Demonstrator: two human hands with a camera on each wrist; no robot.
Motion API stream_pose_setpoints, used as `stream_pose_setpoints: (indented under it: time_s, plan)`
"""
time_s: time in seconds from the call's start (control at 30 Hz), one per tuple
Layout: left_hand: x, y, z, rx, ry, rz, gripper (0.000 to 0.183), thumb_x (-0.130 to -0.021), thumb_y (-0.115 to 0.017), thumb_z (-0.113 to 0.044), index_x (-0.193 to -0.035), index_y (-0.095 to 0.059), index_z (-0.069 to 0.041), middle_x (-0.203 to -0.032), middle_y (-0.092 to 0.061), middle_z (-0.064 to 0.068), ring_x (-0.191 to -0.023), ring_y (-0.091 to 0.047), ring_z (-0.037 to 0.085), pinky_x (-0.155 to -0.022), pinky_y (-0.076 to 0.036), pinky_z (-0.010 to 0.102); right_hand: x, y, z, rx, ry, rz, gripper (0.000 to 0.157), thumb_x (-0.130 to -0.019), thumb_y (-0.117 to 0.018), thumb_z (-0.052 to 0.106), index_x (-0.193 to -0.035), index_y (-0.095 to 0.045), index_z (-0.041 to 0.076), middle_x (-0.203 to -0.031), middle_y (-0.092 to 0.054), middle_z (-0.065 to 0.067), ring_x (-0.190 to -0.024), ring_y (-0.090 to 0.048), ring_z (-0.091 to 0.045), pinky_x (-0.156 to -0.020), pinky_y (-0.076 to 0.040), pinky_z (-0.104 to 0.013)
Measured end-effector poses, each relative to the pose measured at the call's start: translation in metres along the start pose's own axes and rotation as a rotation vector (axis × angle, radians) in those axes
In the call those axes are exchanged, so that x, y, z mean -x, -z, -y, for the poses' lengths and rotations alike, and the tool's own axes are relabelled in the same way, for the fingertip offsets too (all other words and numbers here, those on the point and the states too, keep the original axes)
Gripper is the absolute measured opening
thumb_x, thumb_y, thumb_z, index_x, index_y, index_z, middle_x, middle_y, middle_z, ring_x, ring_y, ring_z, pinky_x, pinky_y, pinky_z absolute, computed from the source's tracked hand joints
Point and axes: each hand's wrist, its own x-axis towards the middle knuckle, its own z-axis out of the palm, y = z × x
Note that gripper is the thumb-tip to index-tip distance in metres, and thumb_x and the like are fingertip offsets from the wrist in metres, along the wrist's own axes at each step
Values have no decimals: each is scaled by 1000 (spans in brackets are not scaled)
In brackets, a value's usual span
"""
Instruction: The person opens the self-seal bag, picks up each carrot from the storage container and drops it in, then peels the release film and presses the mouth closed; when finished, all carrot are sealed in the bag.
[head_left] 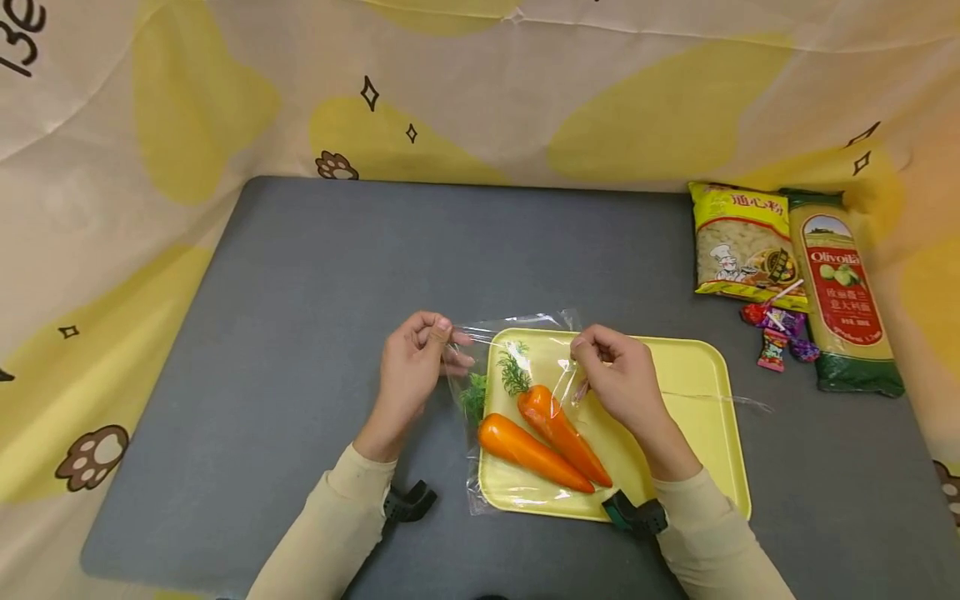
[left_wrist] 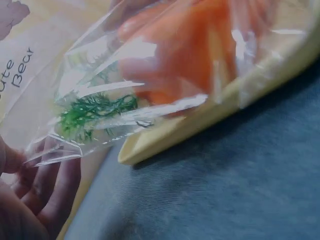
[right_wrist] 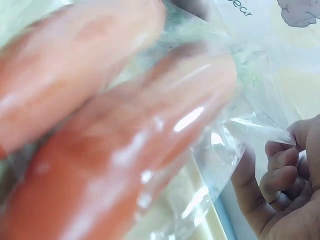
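Note:
Two orange carrots [head_left: 536, 454] with green tops lie on a yellow tray [head_left: 697, 467], under or inside a clear plastic bag [head_left: 525, 322]; which of the two I cannot tell. At the bag's upper left corner, my left hand [head_left: 412, 358] pinches the film between thumb and index finger. My right hand [head_left: 618, 371] pinches the film farther right, above the tray. Through the plastic, the left wrist view shows the green leaves [left_wrist: 95, 116] close to the left fingers. Both carrots [right_wrist: 125, 150] loom large and blurred in the right wrist view.
At the right stand a yellow pasta bag [head_left: 742, 246] and a long green-ended spaghetti pack [head_left: 843, 292]. Several wrapped candies [head_left: 780, 329] lie beside them. A thin clear strip [head_left: 750, 404] sticks out past the tray's right edge. Printed cloth [head_left: 480, 100] hangs behind the grey table [head_left: 300, 375].

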Motion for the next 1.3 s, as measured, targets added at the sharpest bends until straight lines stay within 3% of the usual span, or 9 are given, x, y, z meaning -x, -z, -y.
stream_pose_setpoints:
  time_s: [0.1, 0.17, 0.33, 0.4, 0.53, 0.73, 1.03, 1.17, 1.3]
  plan:
    - [-6, -1, 6, 84, 11, -24, 28, -95, -55, -27, -99, -53, 0, -84, -69, 15, -61, -68, 26, -60, -56, 46, -2, -2, -12, 55, 19, -47, 20, -95, -54, 12, -78, -63, 5, -67, -57, -9, -51, -56, -21, -47, -51, -32]
    - [-9, -1, 9, 186, 33, -2, 29, -97, -53, -28, -101, -52, 0, -86, -69, 15, -63, -68, 26, -63, -56, 47, -4, -3, -20, 7, 17, -67, 21, -96, -53, 15, -78, -60, 6, -66, -55, -8, -54, -55, -20, -50, -51, -30]
    - [-6, 3, 14, 441, 148, 144, 46, -100, -42, -37, -126, -45, 1, -110, -65, 18, -91, -67, 30, -79, -54, 44, -6, -5, -25, -359, -8, -41, 25, -100, -48, 18, -85, -49, -3, -73, -51, -17, -63, -58, -28, -58, -56, -42]
    - [-4, 5, 17, 474, 176, 210, 50, -100, -43, -34, -134, -41, 3, -120, -60, 20, -104, -62, 32, -87, -51, 41, -6, -4, -25, -457, -14, -24, 27, -100, -47, 19, -88, -46, -6, -78, -51, -19, -66, -58, -30, -58, -55, -49]
    - [1, 4, 21, 420, 166, 250, 46, -98, -52, -21, -130, -45, 11, -122, -59, 22, -114, -56, 33, -96, -45, 40, -7, -1, -25, -486, 10, 9, 29, -101, -45, 20, -92, -45, -8, -81, -51, -22, -67, -57, -29, -59, -54, -51]
    - [6, 2, 21, 216, 126, 178, 47, -95, -57, -26, -125, -52, 10, -113, -65, 16, -100, -64, 30, -84, -53, 41, -7, 7, -23, -453, 24, 78, 21, -97, -52, 12, -106, -50, -8, -80, -54, -24, -67, -60, -35, -61, -54, -51]
    - [4, 3, 22, 149, 48, 146, 42, -96, -54, -24, -121, -54, 10, -107, -67, 20, -90, -68, 32, -72, -56, 40, -12, 17, -25, -222, -85, 29, 32, -88, -66, 19, -111, -61, -3, -88, -63, -19, -69, -65, -24, -60, -57, -35]
    - [4, 4, 23, 122, -16, 139, 37, -97, -52, -20, -119, -55, 11, -104, -67, 20, -85, -69, 29, -68, -56, 39, -14, 20, -27, -289, -101, 53, 36, -88, -66, 14, -117, -60, -5, -88, -64, -21, -69, -67, -26, -62, -56, -39]
    - [3, 3, 25, 112, -125, 123, 31, -97, -50, -14, -118, -58, 8, -103, -66, 24, -82, -69, 30, -69, -56, 41, -16, 21, -31, -445, -78, 92, 33, -88, -64, 5, -116, -58, -11, -85, -65, -19, -68, -68, -28, -62, -55, -41]
